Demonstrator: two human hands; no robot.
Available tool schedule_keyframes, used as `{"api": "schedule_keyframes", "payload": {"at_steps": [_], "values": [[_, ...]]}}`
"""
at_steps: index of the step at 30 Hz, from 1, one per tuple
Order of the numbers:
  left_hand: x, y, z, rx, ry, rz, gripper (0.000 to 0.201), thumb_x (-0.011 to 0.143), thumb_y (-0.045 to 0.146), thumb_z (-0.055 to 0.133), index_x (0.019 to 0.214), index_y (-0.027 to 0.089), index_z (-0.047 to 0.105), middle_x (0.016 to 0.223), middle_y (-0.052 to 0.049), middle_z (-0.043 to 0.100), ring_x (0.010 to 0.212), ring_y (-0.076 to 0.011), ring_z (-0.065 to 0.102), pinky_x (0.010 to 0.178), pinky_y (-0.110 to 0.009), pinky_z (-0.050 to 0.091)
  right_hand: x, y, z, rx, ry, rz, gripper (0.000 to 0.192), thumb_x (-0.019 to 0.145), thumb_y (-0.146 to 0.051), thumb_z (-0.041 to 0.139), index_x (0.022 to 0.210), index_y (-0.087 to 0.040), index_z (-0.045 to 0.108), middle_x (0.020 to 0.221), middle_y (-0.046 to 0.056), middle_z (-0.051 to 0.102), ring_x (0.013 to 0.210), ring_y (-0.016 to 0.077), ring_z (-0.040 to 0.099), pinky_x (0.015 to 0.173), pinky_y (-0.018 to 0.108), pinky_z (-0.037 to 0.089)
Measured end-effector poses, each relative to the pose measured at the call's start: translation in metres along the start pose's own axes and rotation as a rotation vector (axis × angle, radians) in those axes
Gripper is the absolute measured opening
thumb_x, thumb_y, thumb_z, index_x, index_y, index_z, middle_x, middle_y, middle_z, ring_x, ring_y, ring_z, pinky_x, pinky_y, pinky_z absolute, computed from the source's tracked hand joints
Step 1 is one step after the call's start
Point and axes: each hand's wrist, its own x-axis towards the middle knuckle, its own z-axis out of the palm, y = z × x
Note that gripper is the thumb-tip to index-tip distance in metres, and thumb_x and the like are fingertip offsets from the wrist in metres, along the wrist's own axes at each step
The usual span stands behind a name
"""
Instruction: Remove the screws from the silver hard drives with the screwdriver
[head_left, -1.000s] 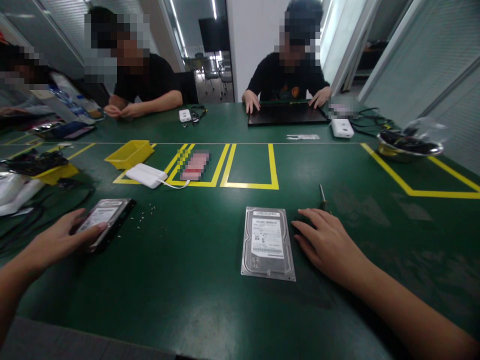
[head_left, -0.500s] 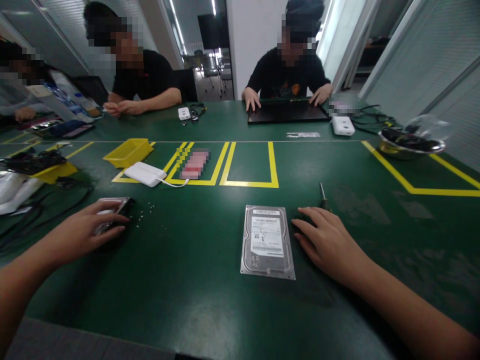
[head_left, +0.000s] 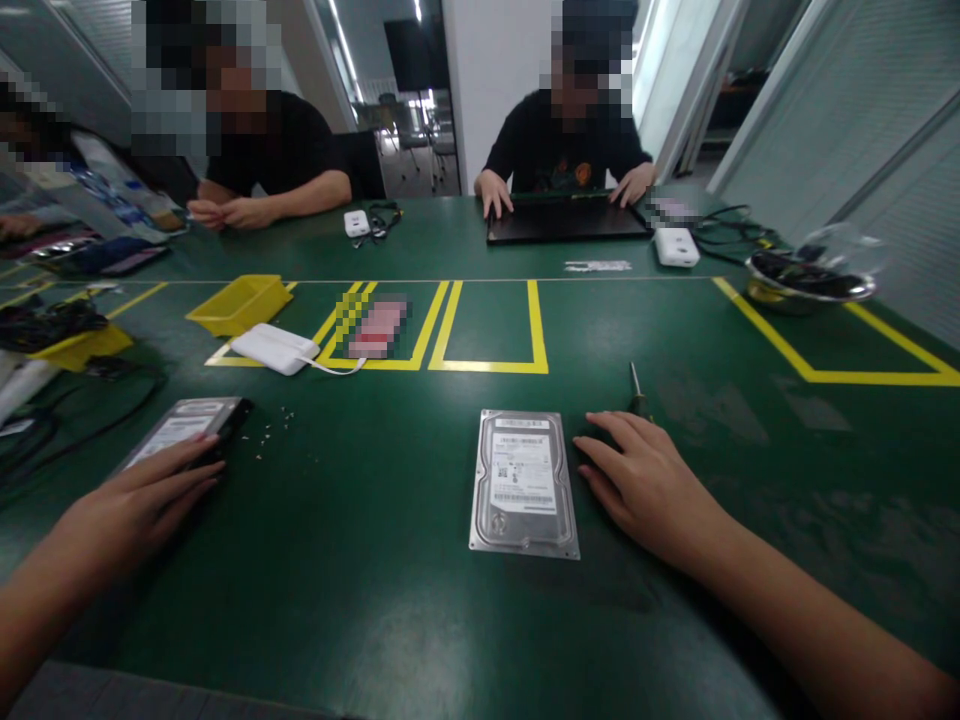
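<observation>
On the left, a hard drive (head_left: 196, 418) with a label on top lies at a slant on the green table. My left hand (head_left: 142, 510) is at its near side with fingers stretched out, partly covering it; whether the fingertips touch the drive I cannot tell. A second, silver hard drive (head_left: 523, 484) lies flat in front of me, label up. Just right of it my right hand (head_left: 637, 475) rests on the table, fingers spread, holding nothing. Beyond those fingers is a screwdriver (head_left: 637, 392), its shaft pointing away and its handle partly hidden by the hand.
Small pale crumbs (head_left: 276, 428) lie beside the left drive. Further back are a yellow tray (head_left: 240, 305), a white power bank (head_left: 275, 348) cabled to a phone (head_left: 379, 328), and a metal bowl (head_left: 810, 285). Cables (head_left: 112, 430) run at far left. Across the table a person handles a laptop (head_left: 570, 218).
My left hand has drawn back toward me from the top of the left hard drive, uncovering more of it. My right hand keeps its place beside the silver drive. The view has shifted slightly.
</observation>
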Motion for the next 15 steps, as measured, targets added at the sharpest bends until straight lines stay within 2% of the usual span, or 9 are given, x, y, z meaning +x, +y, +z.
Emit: {"api": "schedule_keyframes", "payload": {"at_steps": [3, 6, 11, 15], "values": [[-0.002, -0.003, 0.003, 0.029, -0.004, 0.093, 0.032, 0.083, 0.060, 0.052, 0.093, 0.037, 0.072, 0.145, 0.018, 0.052, 0.132, -0.0275, 0.053, 0.118, -0.050, 0.036, 0.000, 0.000, 0.000, 0.003, 0.000, 0.000, 0.031, 0.093, -0.026, 0.052, 0.114, -0.014, 0.071, 0.128, 0.019, 0.061, 0.120, 0.0342, 0.054, 0.102, 0.051, 0.046], [-0.003, -0.005, 0.004, 0.052, 0.011, 0.071, 0.035, 0.084, 0.063, 0.050, 0.095, 0.037, 0.071, 0.145, 0.017, 0.052, 0.130, -0.0282, 0.054, 0.117, -0.051, 0.037, 0.000, 0.000, 0.001, 0.005, -0.008, 0.003, 0.031, 0.093, -0.027, 0.052, 0.114, -0.014, 0.071, 0.129, 0.019, 0.060, 0.121, 0.0343, 0.054, 0.102, 0.052, 0.046], [-0.003, 0.000, 0.003, 0.083, -0.002, 0.071, 0.047, 0.086, 0.068, 0.045, 0.096, 0.031, 0.072, 0.145, 0.007, 0.054, 0.128, -0.0306, 0.056, 0.112, -0.051, 0.042, -0.001, 0.000, 0.000, 0.008, -0.004, -0.002, 0.031, 0.094, -0.027, 0.051, 0.114, -0.014, 0.071, 0.129, 0.019, 0.060, 0.120, 0.0347, 0.054, 0.103, 0.052, 0.046], [-0.003, 0.006, -0.001, 0.083, 0.008, 0.073, 0.042, 0.087, 0.065, 0.045, 0.095, 0.034, 0.072, 0.140, 0.011, 0.058, 0.125, -0.0296, 0.058, 0.107, -0.053, 0.046, -0.001, 0.001, 0.001, 0.004, 0.004, -0.007, 0.031, 0.094, -0.026, 0.051, 0.113, -0.013, 0.071, 0.128, 0.020, 0.060, 0.120, 0.0352, 0.054, 0.102, 0.053, 0.046]]}}
